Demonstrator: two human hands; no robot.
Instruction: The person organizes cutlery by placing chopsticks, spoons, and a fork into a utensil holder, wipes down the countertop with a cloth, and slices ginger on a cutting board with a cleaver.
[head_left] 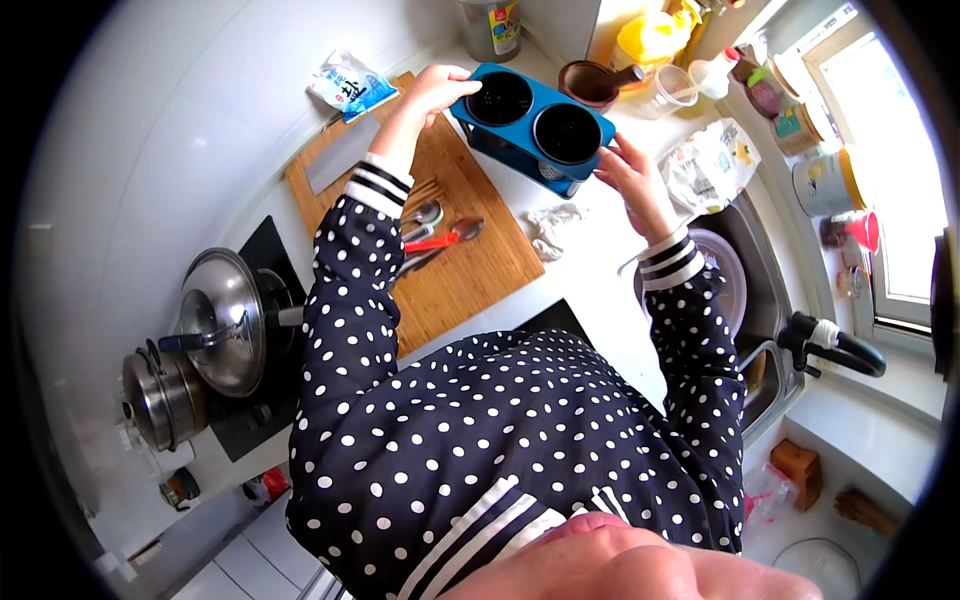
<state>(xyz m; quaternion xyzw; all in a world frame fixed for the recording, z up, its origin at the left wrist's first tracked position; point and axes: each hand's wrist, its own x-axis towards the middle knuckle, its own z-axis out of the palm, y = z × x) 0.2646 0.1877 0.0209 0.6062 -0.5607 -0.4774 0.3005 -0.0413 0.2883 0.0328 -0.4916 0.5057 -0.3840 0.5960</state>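
Blue holder between two hands, far side of a kitchen counter

Setting: white counter (595, 262), pale wall at left, bright window (905, 180) at right. Wooden board (475, 265) lies left of centre, bearing a broad metal blade (342, 155) near its far left edge and a loose group of cutlery (425, 232), one piece red-handled. Blue-and-white packet (352, 86) by the board's far left corner. Hob (250, 425) at near left, with a domed lidded pan (222, 320); steel pot (155, 400) beside it. Sink (757, 245) at right holds a pale basin (735, 275); black tap (830, 345) at its near right. Jars and tubs line the sill. Far side: brown mortar (588, 85), clear cup (668, 90), yellow container (645, 38).

Subject: blue holder (522, 100) with two round black wells, at the far side, over the board's far right edge and the counter. It sits between the hands, slanting down to the right. Crumpled cloth (552, 230) lies nearer, apart from it.

Left hand (440, 92): closed in a pinch on the holder's left end, thumb on top. Right hand (637, 180): partly open, fingers bent at the right end; cannot tell how firmly it grips.
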